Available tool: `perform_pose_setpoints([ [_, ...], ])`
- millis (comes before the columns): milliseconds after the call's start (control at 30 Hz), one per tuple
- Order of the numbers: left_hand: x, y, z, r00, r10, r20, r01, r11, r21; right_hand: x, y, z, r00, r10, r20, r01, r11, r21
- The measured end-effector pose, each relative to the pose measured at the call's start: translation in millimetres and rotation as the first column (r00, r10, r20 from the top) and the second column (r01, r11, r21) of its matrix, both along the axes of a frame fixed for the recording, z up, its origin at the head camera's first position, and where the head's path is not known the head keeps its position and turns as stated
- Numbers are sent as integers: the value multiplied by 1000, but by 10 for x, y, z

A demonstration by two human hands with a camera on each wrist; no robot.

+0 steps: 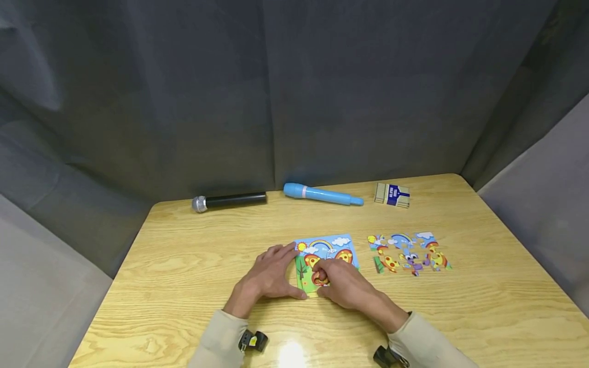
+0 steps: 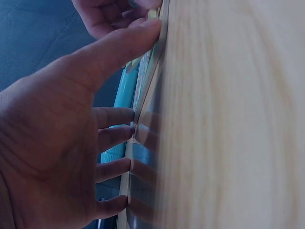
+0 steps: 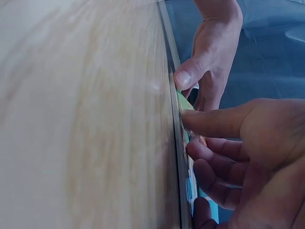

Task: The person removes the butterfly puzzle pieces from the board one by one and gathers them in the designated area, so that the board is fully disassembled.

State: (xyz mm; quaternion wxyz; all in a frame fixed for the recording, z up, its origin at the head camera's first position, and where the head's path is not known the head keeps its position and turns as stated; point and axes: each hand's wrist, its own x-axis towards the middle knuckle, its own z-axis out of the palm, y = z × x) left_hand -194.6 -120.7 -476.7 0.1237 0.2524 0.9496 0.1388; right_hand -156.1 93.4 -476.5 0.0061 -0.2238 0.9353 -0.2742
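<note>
A square cartoon puzzle board (image 1: 340, 241) with a sun, rainbow and cloud lies on the wooden table. My left hand (image 1: 271, 273) is at its left side with fingers spread, the fingertips at the upper left and the thumb along the lower left corner. Over the lower right part of the board, my right hand (image 1: 345, 283) has its fingers curled in and its thumb at the bottom edge. In the right wrist view the right thumb (image 3: 214, 123) and bent fingers pinch at the board's green edge (image 3: 184, 101). The palm hides some of the picture.
Right of the board lie several loose puzzle pieces (image 1: 414, 260) in rough rows with a similar picture. Along the back are a black microphone (image 1: 236, 200) with a silver head, a blue wand-like tube (image 1: 324, 195) and a flat pack (image 1: 392, 195) with a blue label. A dark curtain (image 1: 276, 102) hangs behind.
</note>
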Motion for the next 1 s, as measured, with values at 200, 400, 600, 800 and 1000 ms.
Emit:
perform_pose_setpoints([
  [200,1,3,16,1000,0,-1,0,1000,9,-11,-6,6,999,-36,-15,35,998,-50],
  [400,1,7,18,1000,4,1,-4,1000,12,-29,41,7,996,-55,67,62,992,-108],
  [600,1,0,9,1000,-1,-8,1,1000,14,-6,183,30,988,-71,134,92,983,-157],
  [800,-6,2,-1,1000,-1,-9,2,1000,10,36,409,67,974,-125,189,156,975,-157],
  [1000,-2,4,3,1000,-4,-3,4,1000,8,89,663,107,969,-141,205,173,974,-148],
])
